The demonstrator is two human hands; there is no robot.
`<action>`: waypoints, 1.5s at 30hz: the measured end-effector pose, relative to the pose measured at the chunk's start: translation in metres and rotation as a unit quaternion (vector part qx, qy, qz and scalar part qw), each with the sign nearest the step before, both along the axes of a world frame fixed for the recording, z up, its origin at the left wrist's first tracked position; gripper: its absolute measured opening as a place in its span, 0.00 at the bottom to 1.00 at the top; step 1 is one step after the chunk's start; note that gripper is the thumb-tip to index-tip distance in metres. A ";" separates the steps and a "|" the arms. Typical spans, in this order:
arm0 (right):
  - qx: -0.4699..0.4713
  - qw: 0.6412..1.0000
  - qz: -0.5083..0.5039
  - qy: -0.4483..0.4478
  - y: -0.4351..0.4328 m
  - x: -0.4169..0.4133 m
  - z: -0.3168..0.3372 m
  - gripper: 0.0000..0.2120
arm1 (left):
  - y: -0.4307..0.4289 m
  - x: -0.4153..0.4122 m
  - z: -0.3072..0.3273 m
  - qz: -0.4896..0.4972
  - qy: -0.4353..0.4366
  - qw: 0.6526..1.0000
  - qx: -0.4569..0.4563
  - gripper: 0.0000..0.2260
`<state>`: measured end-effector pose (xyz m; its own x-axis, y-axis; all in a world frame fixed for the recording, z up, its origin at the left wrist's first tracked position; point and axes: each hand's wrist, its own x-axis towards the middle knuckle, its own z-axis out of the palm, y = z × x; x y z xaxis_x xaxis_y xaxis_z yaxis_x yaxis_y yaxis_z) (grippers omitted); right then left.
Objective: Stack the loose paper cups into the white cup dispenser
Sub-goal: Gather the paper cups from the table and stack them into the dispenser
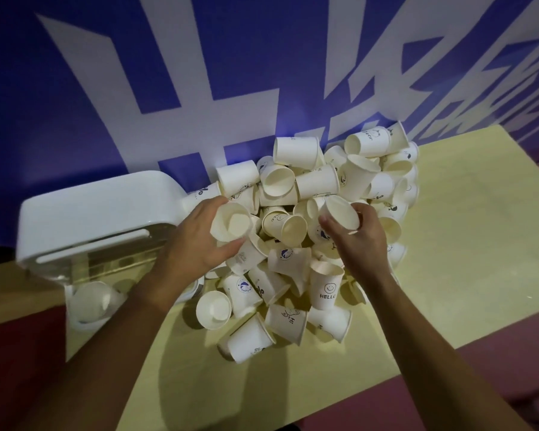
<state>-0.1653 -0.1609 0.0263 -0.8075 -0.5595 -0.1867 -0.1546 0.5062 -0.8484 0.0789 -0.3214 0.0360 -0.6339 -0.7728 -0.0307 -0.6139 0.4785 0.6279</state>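
Observation:
A heap of loose white paper cups lies against the wall on the yellow table. The white cup dispenser stands at the left, with its clear lower front showing a cup at its bottom outlet. My left hand grips one paper cup with its mouth facing me, just right of the dispenser. My right hand grips another paper cup over the middle of the heap, mouth up.
The yellow table has bare surface to the right and in front of the heap. A blue wall with large white lettering stands directly behind. A dark red floor shows beyond the table's front edge.

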 end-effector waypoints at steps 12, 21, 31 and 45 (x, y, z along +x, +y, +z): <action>-0.015 0.980 0.176 0.088 -0.008 0.151 0.038 0.30 | 0.044 0.154 -0.001 0.069 0.122 0.990 -0.005 0.34; -0.025 0.964 0.261 0.051 -0.029 0.288 0.015 0.34 | 0.041 0.275 -0.009 0.131 0.157 0.979 -0.011 0.33; -0.029 0.951 0.308 0.020 -0.045 0.330 0.000 0.29 | 0.022 0.301 -0.027 0.204 0.101 0.973 0.023 0.35; -0.006 0.956 0.294 0.017 -0.051 0.312 -0.013 0.29 | 0.003 0.271 -0.048 0.234 0.109 0.966 0.036 0.34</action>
